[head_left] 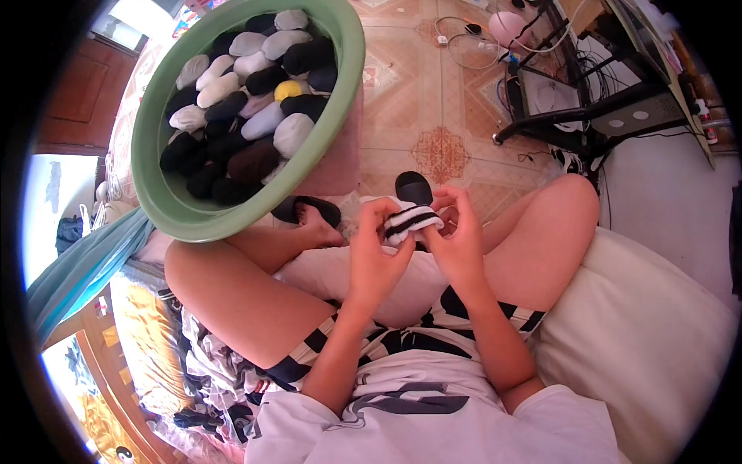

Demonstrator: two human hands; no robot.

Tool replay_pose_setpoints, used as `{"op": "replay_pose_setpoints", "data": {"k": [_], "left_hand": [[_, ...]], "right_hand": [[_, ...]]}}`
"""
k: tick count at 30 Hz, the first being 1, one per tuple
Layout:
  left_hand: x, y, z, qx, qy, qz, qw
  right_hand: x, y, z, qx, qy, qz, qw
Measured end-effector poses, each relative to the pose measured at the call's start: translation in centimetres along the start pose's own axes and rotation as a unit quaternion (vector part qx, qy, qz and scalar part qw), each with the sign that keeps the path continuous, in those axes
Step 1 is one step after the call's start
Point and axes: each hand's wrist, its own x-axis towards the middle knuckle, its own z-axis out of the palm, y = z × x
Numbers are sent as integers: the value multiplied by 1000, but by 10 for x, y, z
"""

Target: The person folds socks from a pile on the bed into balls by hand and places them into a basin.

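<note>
Between my two hands is a white sock [413,222] with black stripes, bunched up over my lap. The fingers and thumb of my left hand [379,251] are closed on its left side. My right hand [457,243] grips the right side, its thumb near the lower edge. Part of the sock is hidden behind my fingers. Up and to the left stands a large green basin [352,85], holding several rolled-up socks [263,121] in black, grey and white. One yellow bundle [287,90] lies among them.
A pile of loose clothes [224,363] lies left of my seat. Black slippers [413,188] are by my feet on the tiled floor [402,100]. A black metal rack [572,116] with cables stands at the right, and a pink ball-like object [508,29] sits beside it.
</note>
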Motion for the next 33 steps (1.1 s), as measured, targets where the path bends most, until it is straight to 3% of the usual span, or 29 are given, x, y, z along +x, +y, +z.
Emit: {"op": "replay_pose_setpoints", "data": {"k": [2, 4, 6, 11, 16, 18, 20, 22, 23, 24, 25, 27, 28, 30, 31, 33], "left_hand": [[0, 12, 2, 182, 46, -20, 982], [2, 10, 3, 194, 87, -2, 977], [4, 13, -1, 288, 120, 33, 949], [5, 7, -8, 282, 112, 69, 951], [4, -3, -3, 218, 125, 19, 968], [5, -5, -3, 236, 120, 23, 964], [6, -11, -6, 254, 115, 26, 960], [9, -15, -13, 42, 74, -31, 996], [9, -14, -16, 42, 74, -31, 996], [10, -5, -18, -80, 64, -132, 986], [12, 0, -21, -199, 52, -230, 951], [12, -4, -31, -275, 31, -241, 930], [12, -5, -35, -348, 10, -251, 903], [12, -2, -41, -401, -4, -254, 880], [12, 1, -41, -452, -19, -255, 855], [14, 19, -36, -438, -23, -267, 858]], "right_hand": [[0, -3, 2, 31, 12, -7, 999], [-1, -7, 3, 63, 23, -14, 998], [-3, -12, 3, 42, 2, -39, 998], [-5, -15, 1, -32, -19, -87, 995], [-6, -16, 0, -95, -6, -84, 992], [-6, -15, 0, 95, -5, -6, 995], [-2, -9, -4, 172, -23, 38, 984], [3, -7, -11, 247, -40, 81, 965], [4, -7, -15, 330, -77, 147, 929], [5, -7, -18, 409, -113, 210, 881], [6, -3, -21, 409, -113, 211, 881], [7, 4, -24, 517, -181, 217, 808], [7, 4, -25, 517, -181, 218, 808], [7, -2, -29, 628, -172, 246, 719], [7, -8, -30, 628, -171, 246, 718], [7, -19, -30, 648, -215, 236, 692]]}}
